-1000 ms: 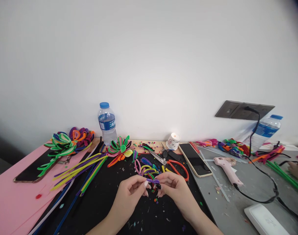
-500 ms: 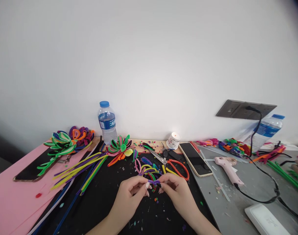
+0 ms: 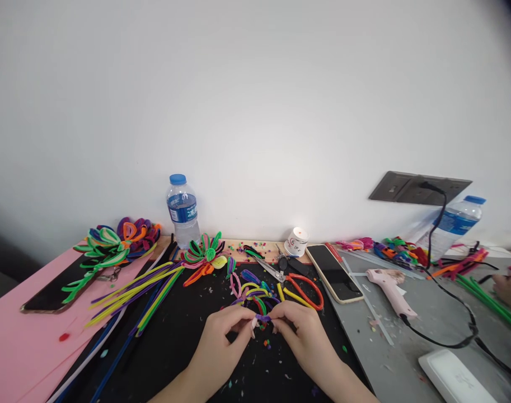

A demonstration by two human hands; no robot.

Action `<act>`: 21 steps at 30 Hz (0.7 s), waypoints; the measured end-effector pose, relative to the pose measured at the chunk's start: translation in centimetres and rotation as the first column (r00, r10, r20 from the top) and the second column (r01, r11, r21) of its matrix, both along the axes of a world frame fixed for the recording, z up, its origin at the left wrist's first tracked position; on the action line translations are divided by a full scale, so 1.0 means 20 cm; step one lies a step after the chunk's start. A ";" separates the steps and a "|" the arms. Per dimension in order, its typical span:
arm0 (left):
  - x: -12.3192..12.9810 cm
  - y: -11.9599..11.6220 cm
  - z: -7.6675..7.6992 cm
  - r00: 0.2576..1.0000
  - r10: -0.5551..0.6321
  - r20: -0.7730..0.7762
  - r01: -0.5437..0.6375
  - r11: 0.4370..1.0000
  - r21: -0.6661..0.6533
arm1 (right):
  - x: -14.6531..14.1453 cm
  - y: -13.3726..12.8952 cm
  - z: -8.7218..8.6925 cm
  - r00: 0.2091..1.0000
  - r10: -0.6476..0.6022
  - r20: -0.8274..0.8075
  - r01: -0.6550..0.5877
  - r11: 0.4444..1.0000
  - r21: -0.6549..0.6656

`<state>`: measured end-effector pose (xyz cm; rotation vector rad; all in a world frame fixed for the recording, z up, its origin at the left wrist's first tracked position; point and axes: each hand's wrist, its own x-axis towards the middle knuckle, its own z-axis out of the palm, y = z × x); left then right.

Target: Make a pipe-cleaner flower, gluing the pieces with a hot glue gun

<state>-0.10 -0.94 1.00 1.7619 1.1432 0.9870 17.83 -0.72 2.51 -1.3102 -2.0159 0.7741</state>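
While hand-held, purple strip (image 3: 263, 318) before lettered cup (image 3: 296, 243)

upright bottle (image 3: 182, 215) by wall (image 3: 255, 112) | cream-cased phone (image 3: 337, 275) | socket plate (image 3: 398, 189)

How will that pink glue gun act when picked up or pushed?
The pink glue gun would likely drag the black cord attached to it. Its rigid-looking body probably won't flop. Its L-shaped form lies flat, so rolling seems unlikely.

The head-mounted camera faces forward and down over the nearby black mat (image 3: 163, 350) toward the white wall (image 3: 255, 112).
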 end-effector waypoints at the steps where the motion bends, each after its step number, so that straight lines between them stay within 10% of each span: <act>1: 0.00 0.00 0.00 1.000 -0.003 -0.019 0.004 1.000 0.021 | 0.00 0.00 0.00 1.000 0.011 0.016 -0.011 1.000 0.013; 15: -0.01 -0.01 -0.05 0.977 -0.089 -0.194 0.131 0.967 0.217 | 0.00 -0.02 -0.04 0.958 0.080 0.276 -0.091 0.995 0.029; 21: -0.01 0.00 -0.04 0.994 -0.005 -0.105 0.020 0.989 0.145 | -0.02 0.00 -0.04 0.999 0.014 0.039 -0.012 0.999 -0.051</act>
